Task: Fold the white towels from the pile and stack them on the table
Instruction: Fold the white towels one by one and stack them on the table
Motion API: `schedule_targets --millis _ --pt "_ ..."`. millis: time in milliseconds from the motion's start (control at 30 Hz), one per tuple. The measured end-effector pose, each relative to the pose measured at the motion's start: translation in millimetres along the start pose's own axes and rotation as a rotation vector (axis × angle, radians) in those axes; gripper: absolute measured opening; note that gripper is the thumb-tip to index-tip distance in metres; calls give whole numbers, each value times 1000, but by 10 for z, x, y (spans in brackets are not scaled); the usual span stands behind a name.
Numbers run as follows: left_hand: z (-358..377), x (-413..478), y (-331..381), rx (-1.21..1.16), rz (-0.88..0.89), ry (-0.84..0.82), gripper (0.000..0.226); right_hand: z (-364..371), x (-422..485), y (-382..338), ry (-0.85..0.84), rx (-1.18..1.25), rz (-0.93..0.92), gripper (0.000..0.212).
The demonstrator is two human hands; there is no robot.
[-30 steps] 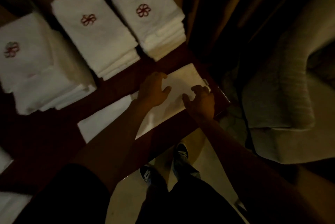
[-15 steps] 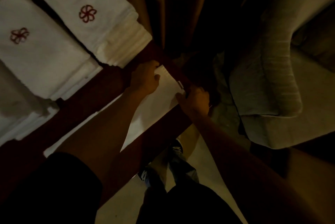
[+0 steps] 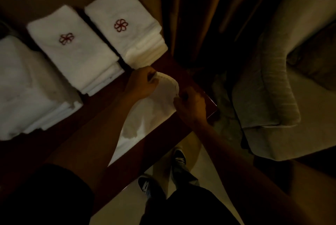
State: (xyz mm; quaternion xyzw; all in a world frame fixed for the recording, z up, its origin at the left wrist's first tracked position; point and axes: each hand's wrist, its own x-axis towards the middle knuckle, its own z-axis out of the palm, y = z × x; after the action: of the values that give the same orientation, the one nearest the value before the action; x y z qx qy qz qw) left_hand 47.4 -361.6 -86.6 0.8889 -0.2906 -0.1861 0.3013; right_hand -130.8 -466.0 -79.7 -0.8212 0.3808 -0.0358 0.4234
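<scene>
A white towel (image 3: pixel 149 113) lies lengthwise on the dark wooden table (image 3: pixel 87 143), its right end lifted off the surface. My left hand (image 3: pixel 141 83) pinches the far corner of that end, and my right hand (image 3: pixel 190 103) pinches the near corner by the table's right edge. Three stacks of folded white towels stand behind: one with a red flower emblem at the back right (image 3: pixel 127 30), a second with the same emblem beside it (image 3: pixel 72 50), and a third at the left (image 3: pixel 27 88). My left forearm hides the towel's left part.
Brown curtains (image 3: pixel 190 15) hang past the table's right end. A beige upholstered armchair (image 3: pixel 272 88) stands to the right. My two shoes (image 3: pixel 180 157) are on the pale floor below the table's front edge.
Both hands went from resting on the flat towel to pinching its right-end corners, and that end has risen off the table. The camera view shifted.
</scene>
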Motion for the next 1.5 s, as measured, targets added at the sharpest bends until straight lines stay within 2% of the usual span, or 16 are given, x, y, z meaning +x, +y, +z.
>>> schedule_targets --millis 167,300,467,733,967,1067,1100,1167,1233,1267,1333,1400,1500 --pt "-476 -518 -263 -45 33 96 16 199 -488 -294 16 90 -229 17" --pt "-830 -963 -572 -92 -6 137 12 449 -867 -523 2 117 -367 16" --pt "-1157 -1530 -1040 -102 -46 176 21 863 -1241 -808 -132 58 -494 17" --pt "-1281 -2257 -1811 27 -119 140 14 1615 -1692 -1033 -275 -90 -619 17" --pt "-1264 -2641 -2209 -5 -196 85 29 2089 -1900 -994 -401 -135 -614 22" --pt "-1276 -2681 -2333 124 -280 51 25 2123 -1942 -957 -491 -69 -555 24" --pt "-1271 -2682 -2353 146 -300 57 25 2126 -1956 -940 -468 -40 -535 24" --pt "-1235 -2665 -2343 120 -303 112 27 2141 -1970 -900 -303 -43 -515 21" --pt "-1154 -2654 -2334 97 -270 153 30 2144 -1971 -870 -158 -167 -439 29" --pt "-1099 -2653 -2339 105 -265 118 37 2137 -1969 -867 -157 -277 -378 38" --pt "-988 -2664 -2340 128 -283 -37 56 2121 -1961 -833 -285 -505 -274 56" --pt "-904 -2695 -2321 159 -322 -161 66 2116 -1958 -774 -445 -608 -234 73" --pt "-837 -2782 -2305 160 -337 -149 66 2122 -1966 -673 -531 -637 -216 82"
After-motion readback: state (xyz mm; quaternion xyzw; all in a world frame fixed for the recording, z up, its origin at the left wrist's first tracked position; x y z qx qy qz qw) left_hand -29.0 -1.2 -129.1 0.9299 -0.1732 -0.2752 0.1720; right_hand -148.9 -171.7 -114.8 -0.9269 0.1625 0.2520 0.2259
